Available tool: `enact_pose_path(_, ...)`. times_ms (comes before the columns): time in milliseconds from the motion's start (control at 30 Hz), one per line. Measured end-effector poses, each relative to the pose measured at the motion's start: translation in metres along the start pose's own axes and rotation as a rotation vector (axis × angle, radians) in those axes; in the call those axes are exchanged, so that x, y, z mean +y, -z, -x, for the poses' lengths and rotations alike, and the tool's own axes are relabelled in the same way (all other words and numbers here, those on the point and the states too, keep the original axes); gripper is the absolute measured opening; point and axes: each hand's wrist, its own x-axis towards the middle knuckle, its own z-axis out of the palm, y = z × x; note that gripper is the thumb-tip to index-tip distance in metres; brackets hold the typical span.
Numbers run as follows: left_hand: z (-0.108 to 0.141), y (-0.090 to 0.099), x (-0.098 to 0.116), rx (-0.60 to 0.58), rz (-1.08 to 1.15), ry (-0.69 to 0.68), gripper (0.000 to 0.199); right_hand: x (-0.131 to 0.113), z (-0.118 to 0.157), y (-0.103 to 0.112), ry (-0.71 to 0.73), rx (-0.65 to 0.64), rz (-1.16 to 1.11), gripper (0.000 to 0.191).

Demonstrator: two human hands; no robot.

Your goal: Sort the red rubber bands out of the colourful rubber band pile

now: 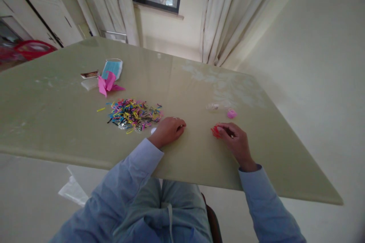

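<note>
My right hand (236, 138) is at the right of the table, thumb and fingertips pinched on a small cluster of red rubber bands (215, 132). Part of that cluster is hidden behind the fingers. My left hand (169, 131) rests on the tabletop with its fingers curled together; whatever the fingertips hold is too small to make out. Just left of it lies a heap of small multicoloured rubber bands (132, 114). A white round piece (153, 130) shows partly beside the left wrist. Beyond the right hand lie a clear plastic bottle (216, 106) and a pink cap (231, 113).
Farther left on the table (182, 87) are a blue face mask (111, 68), a pink folded-paper shape (107, 84) and a small picture card (89, 74). A single yellow band (100, 109) lies apart from the heap. Curtains and a wall stand behind the table.
</note>
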Motion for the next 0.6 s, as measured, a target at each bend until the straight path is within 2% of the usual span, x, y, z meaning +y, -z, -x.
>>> enact_pose_path(133,0.001,0.000,-0.001,0.011,0.015,0.002,0.025,0.020,-0.001,0.009,0.051,0.087,0.135,0.028)
enact_pose_path(233,0.002,-0.001,-0.002,0.024,0.019,0.001,0.025,0.027,-0.002,0.010,0.071,0.033,0.174,0.027)
enact_pose_path(300,0.003,-0.001,-0.003,0.030,0.020,-0.001,0.025,0.029,0.000,0.010,0.086,0.000,0.196,0.027)
enact_pose_path(467,0.005,0.001,0.000,0.026,0.014,0.005,0.025,0.026,0.005,0.010,0.096,0.049,0.206,0.027)
enact_pose_path(600,0.009,0.003,0.003,0.028,0.004,0.008,0.024,0.027,0.005,0.009,0.101,0.032,0.211,0.027)
